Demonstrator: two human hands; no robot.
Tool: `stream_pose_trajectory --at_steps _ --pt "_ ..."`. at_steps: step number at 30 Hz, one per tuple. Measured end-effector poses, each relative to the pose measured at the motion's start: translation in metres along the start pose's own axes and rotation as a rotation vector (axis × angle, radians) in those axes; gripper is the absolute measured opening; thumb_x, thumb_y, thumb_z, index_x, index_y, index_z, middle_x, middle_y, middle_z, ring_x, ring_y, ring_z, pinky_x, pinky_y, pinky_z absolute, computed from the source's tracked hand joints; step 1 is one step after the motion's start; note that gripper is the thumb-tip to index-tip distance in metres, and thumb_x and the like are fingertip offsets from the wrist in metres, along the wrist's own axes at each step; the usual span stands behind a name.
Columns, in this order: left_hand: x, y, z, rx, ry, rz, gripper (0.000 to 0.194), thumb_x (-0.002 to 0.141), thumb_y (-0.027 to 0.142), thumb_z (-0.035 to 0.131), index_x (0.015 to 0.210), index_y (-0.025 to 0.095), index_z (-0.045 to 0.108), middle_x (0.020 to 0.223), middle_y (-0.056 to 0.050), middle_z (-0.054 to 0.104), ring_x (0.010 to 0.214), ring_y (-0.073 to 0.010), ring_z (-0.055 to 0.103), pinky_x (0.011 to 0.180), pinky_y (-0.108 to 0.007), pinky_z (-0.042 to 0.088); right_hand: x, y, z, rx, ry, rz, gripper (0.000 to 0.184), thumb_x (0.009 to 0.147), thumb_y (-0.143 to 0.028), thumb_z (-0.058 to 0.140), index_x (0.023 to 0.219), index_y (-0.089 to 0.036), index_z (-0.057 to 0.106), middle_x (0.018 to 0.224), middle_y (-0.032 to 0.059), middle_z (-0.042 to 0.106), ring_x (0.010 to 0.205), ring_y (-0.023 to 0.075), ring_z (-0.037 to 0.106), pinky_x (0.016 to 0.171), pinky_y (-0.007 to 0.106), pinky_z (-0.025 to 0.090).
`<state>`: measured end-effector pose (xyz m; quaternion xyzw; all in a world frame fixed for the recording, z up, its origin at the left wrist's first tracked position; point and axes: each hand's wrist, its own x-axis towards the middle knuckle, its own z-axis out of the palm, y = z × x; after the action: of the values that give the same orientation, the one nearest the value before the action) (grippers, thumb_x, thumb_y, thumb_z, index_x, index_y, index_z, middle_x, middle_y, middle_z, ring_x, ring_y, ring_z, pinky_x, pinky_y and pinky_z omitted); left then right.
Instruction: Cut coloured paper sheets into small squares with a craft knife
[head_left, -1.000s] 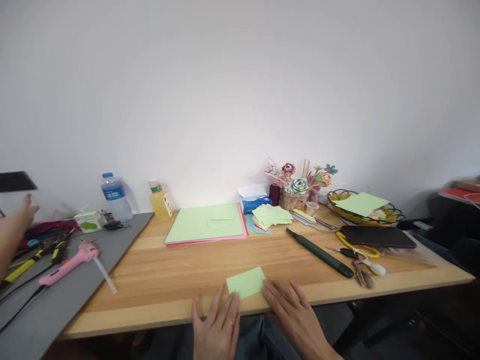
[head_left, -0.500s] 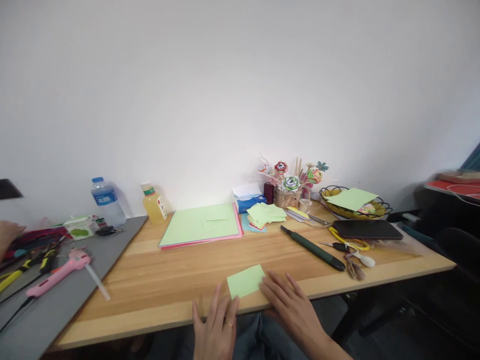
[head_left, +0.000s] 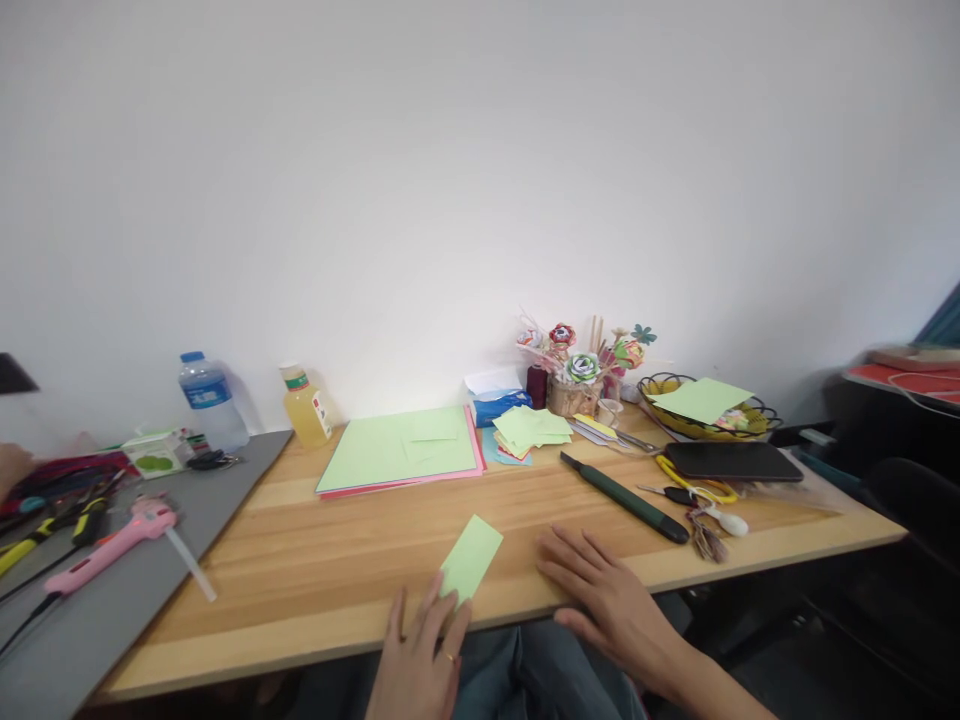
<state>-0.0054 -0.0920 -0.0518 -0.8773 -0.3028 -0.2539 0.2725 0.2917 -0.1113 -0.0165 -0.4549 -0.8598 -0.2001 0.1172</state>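
Note:
A small light-green paper slip (head_left: 475, 552) lies at a slant near the table's front edge. Fingertips of my left hand (head_left: 422, 640) touch its lower left end; that hand lies flat with fingers apart. To the right of the slip, my right hand (head_left: 600, 590) rests on the wood, fingers stretched out and holding nothing. Behind them is a stack of large coloured sheets (head_left: 375, 450), green on top, with small green pieces on it. A pile of small paper pieces (head_left: 529, 430) sits beside that stack.
On the right lie a dark green pen-like tool (head_left: 626, 498), a black phone (head_left: 733, 461) and a wire basket (head_left: 709, 412). Paper flowers (head_left: 582, 368) stand at the back. A juice bottle (head_left: 307, 408), water bottle (head_left: 214, 402) and pink glue gun (head_left: 112, 550) are left.
The green slip has turned and now points up to the right, looking narrower. My right hand has let go of it and moved right; my left hand has shifted slightly left.

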Motion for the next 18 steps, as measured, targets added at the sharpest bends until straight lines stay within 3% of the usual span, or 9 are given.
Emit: stream_pose_trajectory --at_steps 2,4,9,12,15,18 --pt "-0.002 0.002 0.001 -0.025 -0.028 -0.017 0.038 0.082 0.022 0.05 0.12 0.022 0.055 0.108 -0.007 0.063 0.113 -0.0236 0.051 0.1 -0.042 0.031 0.002 0.015 0.004 -0.05 0.018 0.12 0.042 0.09 -0.044 0.041 0.127 -0.027 0.049 0.134 -0.0006 0.05 0.126 0.0167 0.041 0.102 0.035 0.036" --pt "-0.001 0.004 0.003 -0.061 -0.054 -0.061 0.042 0.082 0.032 0.053 0.123 0.022 0.053 0.107 -0.009 0.062 0.114 -0.0268 0.051 0.098 -0.046 0.032 0.002 0.034 0.01 -0.111 0.059 0.292 0.041 0.091 -0.038 0.039 0.126 -0.019 0.051 0.13 0.0073 0.053 0.122 0.0191 0.046 0.1 0.036 0.038" --pt "0.015 0.009 -0.003 -0.175 -0.188 -0.185 0.051 0.086 0.051 0.046 0.127 0.021 0.05 0.13 -0.014 0.052 0.116 -0.0294 0.05 0.09 -0.049 0.039 -0.005 0.081 0.027 -0.207 0.068 0.567 0.044 0.087 -0.037 0.041 0.115 -0.006 0.055 0.124 0.0242 0.054 0.117 0.0347 0.048 0.09 0.052 0.041" --pt "0.03 0.007 -0.015 -0.272 -0.31 -0.272 0.049 0.088 0.054 0.041 0.125 0.024 0.053 0.131 -0.01 0.052 0.113 -0.029 0.052 0.089 -0.049 0.04 -0.01 0.093 0.03 -0.193 0.034 0.581 0.043 0.088 -0.034 0.037 0.113 -0.006 0.056 0.114 0.0231 0.06 0.11 0.0324 0.053 0.086 0.048 0.044" --pt "0.043 0.001 -0.026 -0.351 -0.368 -0.398 0.036 0.09 0.048 0.042 0.118 0.032 0.059 0.129 -0.005 0.055 0.112 -0.0277 0.052 0.091 -0.051 0.038 -0.011 0.095 0.026 -0.155 0.009 0.533 0.039 0.09 -0.027 0.033 0.113 -0.007 0.056 0.105 0.0178 0.065 0.102 0.0261 0.058 0.086 0.039 0.046" --pt "0.049 -0.005 -0.03 -0.4 -0.397 -0.409 0.028 0.091 0.041 0.044 0.112 0.037 0.061 0.127 -0.001 0.056 0.112 -0.0269 0.05 0.092 -0.052 0.037 -0.009 0.088 0.018 -0.136 0.007 0.502 0.037 0.089 -0.022 0.032 0.113 -0.008 0.057 0.101 0.0168 0.065 0.098 0.0261 0.06 0.085 0.038 0.047"
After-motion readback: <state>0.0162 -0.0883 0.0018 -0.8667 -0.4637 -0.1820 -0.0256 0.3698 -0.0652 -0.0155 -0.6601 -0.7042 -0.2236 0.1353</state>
